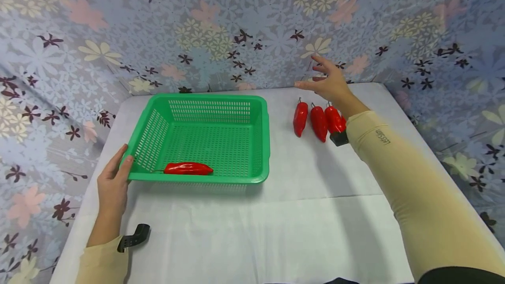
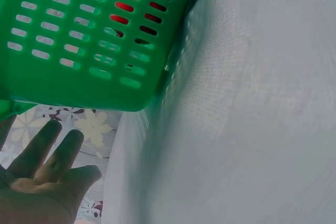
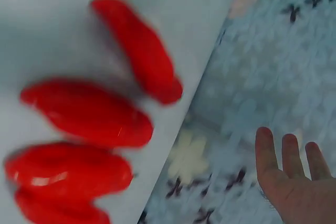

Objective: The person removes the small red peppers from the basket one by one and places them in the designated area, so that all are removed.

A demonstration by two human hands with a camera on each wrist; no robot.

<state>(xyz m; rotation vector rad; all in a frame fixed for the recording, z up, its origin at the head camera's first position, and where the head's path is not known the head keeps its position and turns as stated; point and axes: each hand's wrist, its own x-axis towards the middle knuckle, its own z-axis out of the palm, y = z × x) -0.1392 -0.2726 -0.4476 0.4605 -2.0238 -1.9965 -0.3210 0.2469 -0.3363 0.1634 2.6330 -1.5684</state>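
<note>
A green plastic basket (image 1: 197, 179) with slotted walls stands on the left half of the table. One red chili pepper (image 1: 188, 168) lies in it along the near wall; bits of red show through the slots in the left wrist view. My left hand (image 1: 114, 183) grips the basket's left rim near the front corner. Right of the basket lie several red peppers (image 1: 318, 122) in a row, the rightmost partly hidden by my right wrist. Over the table's back edge, just beyond these peppers, my right hand (image 1: 329, 83) hovers with fingers apart, holding nothing.
A white cloth (image 1: 252, 227) covers the table. Floral fabric (image 1: 244, 25) hangs behind the table and along both sides. Each wrist carries a black camera mount (image 1: 136, 236).
</note>
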